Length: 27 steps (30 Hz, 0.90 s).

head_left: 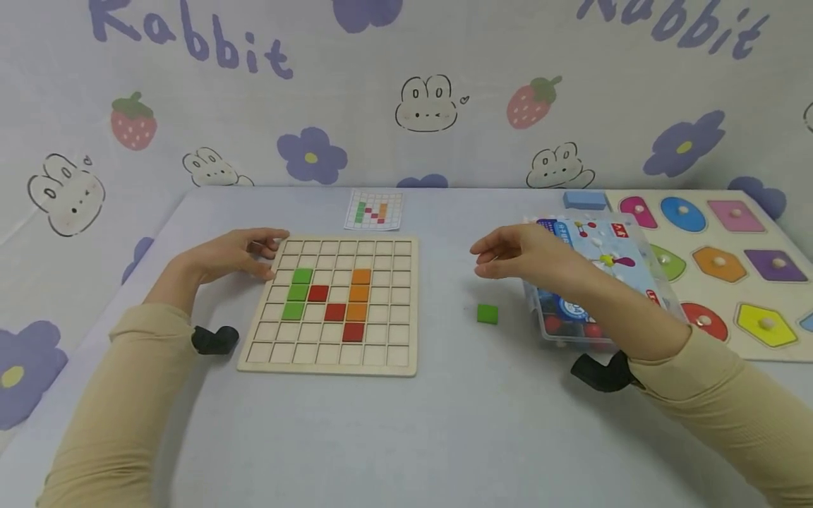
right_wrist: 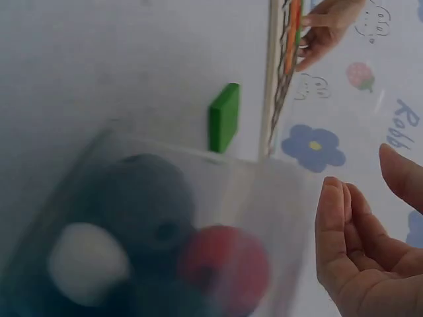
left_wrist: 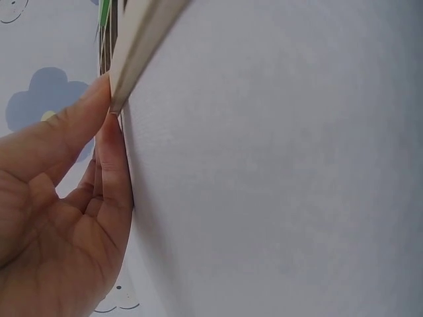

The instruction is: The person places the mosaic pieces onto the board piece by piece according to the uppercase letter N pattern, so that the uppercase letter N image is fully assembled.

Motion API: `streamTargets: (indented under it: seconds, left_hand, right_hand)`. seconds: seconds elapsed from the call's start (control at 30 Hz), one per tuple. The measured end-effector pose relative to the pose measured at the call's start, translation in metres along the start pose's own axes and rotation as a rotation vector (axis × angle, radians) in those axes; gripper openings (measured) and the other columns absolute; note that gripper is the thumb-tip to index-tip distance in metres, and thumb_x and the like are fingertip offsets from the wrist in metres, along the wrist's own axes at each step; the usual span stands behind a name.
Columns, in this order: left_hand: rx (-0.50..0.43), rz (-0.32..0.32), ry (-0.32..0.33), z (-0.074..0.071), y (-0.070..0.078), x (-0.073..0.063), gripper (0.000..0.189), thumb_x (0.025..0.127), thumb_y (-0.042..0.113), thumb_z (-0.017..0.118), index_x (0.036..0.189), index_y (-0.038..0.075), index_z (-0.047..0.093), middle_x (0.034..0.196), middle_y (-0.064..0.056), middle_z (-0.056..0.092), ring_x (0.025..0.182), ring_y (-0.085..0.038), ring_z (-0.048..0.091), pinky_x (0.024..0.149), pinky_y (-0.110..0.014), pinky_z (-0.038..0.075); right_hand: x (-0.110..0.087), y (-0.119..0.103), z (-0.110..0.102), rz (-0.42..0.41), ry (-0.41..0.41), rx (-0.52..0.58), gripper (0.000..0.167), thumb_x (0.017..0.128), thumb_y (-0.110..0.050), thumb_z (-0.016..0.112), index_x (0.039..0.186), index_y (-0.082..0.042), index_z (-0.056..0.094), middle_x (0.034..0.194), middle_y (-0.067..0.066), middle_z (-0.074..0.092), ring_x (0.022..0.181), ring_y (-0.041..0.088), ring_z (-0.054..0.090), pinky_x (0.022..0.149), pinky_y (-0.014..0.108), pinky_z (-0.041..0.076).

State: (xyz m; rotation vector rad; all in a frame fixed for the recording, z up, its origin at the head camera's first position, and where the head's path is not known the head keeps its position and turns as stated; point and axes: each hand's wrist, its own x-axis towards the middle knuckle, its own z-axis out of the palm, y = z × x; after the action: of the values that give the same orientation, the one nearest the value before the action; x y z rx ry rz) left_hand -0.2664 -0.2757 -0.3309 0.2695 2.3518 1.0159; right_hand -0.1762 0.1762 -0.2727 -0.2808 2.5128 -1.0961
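Note:
My left hand (head_left: 231, 254) touches the upper left corner of a wooden grid board (head_left: 394, 358); in the left wrist view its thumb and straight forefinger meet the board's edge. Green tiles (head_left: 296, 292) form a column on the grid, orange tiles (head_left: 358, 294) another, and red tiles (head_left: 334, 312) step diagonally between them. A loose green tile (head_left: 488, 314) lies on the table right of the board. Above and beyond that tile, my right hand (head_left: 527, 252) hovers with thumb and fingers apart, holding nothing; the right wrist view shows the gap between them.
A small pattern card (head_left: 375, 210) lies behind the board. Partly under my right forearm sits a clear plastic box (head_left: 547, 317) with coloured balls and a printed lid. A knobbed shape puzzle board (head_left: 730, 233) and a blue block (head_left: 584, 200) lie at the right.

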Motion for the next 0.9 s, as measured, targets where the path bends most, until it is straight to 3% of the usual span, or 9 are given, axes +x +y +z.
streamTargets:
  seconds: [0.13, 0.23, 0.4, 0.53, 0.7, 0.9]
  left_hand:
    - [-0.003, -0.008, 0.003, 0.001, 0.000, -0.001, 0.084, 0.085, 0.008, 0.073, 0.156, 0.010, 0.028, 0.136, -0.015, 0.038, 0.124, -0.027, 0.037, 0.108, -0.046, 0.033]
    - [-0.003, -0.006, 0.003, 0.001, -0.001, 0.000, 0.084, 0.085, 0.008, 0.073, 0.156, 0.010, 0.028, 0.136, -0.015, 0.037, 0.124, -0.026, 0.038, 0.107, -0.044, 0.033]
    - [0.007, 0.005, -0.001, -0.001, 0.000, 0.000, 0.083, 0.085, 0.007, 0.072, 0.156, 0.011, 0.028, 0.132, -0.011, 0.039, 0.120, -0.021, 0.040, 0.098, -0.028, 0.039]
    - [0.014, 0.003, -0.002, -0.001, -0.001, 0.001, 0.084, 0.085, 0.008, 0.073, 0.156, 0.012, 0.029, 0.131, -0.009, 0.039, 0.118, -0.019, 0.040, 0.092, -0.021, 0.040]
    - [0.011, 0.005, 0.000, -0.002, -0.002, 0.002, 0.084, 0.085, 0.007, 0.073, 0.156, 0.012, 0.029, 0.130, -0.008, 0.039, 0.118, -0.019, 0.041, 0.093, -0.022, 0.039]
    - [-0.001, 0.007, -0.003, -0.002, -0.001, 0.002, 0.084, 0.084, 0.006, 0.073, 0.156, 0.011, 0.029, 0.130, -0.010, 0.039, 0.119, -0.020, 0.040, 0.099, -0.030, 0.037]
  right_hand:
    - [0.004, 0.011, 0.008, -0.005, -0.033, -0.021, 0.039, 0.090, -0.020, 0.071, 0.126, -0.004, 0.063, 0.117, 0.012, 0.066, 0.103, 0.020, 0.060, 0.087, 0.024, 0.051]
    - [0.006, 0.015, 0.015, -0.032, -0.064, -0.061, 0.039, 0.088, -0.016, 0.073, 0.123, -0.001, 0.063, 0.117, 0.015, 0.066, 0.103, 0.020, 0.062, 0.089, 0.027, 0.053]
    - [0.006, 0.016, 0.023, -0.070, -0.083, -0.118, 0.036, 0.082, -0.003, 0.075, 0.116, 0.003, 0.065, 0.113, 0.017, 0.066, 0.102, 0.024, 0.063, 0.093, 0.037, 0.054]
    - [0.006, 0.015, 0.029, -0.068, -0.103, -0.208, 0.039, 0.075, 0.006, 0.077, 0.112, -0.003, 0.067, 0.110, 0.013, 0.066, 0.101, 0.024, 0.061, 0.093, 0.038, 0.053]
    - [0.006, 0.015, 0.036, -0.069, -0.125, -0.281, 0.042, 0.072, 0.010, 0.078, 0.107, -0.010, 0.067, 0.106, 0.009, 0.066, 0.098, 0.022, 0.059, 0.091, 0.037, 0.053]
    - [0.006, 0.015, 0.038, -0.110, -0.119, -0.310, 0.035, 0.073, 0.008, 0.080, 0.101, -0.009, 0.068, 0.096, 0.007, 0.066, 0.090, 0.020, 0.057, 0.082, 0.031, 0.053]
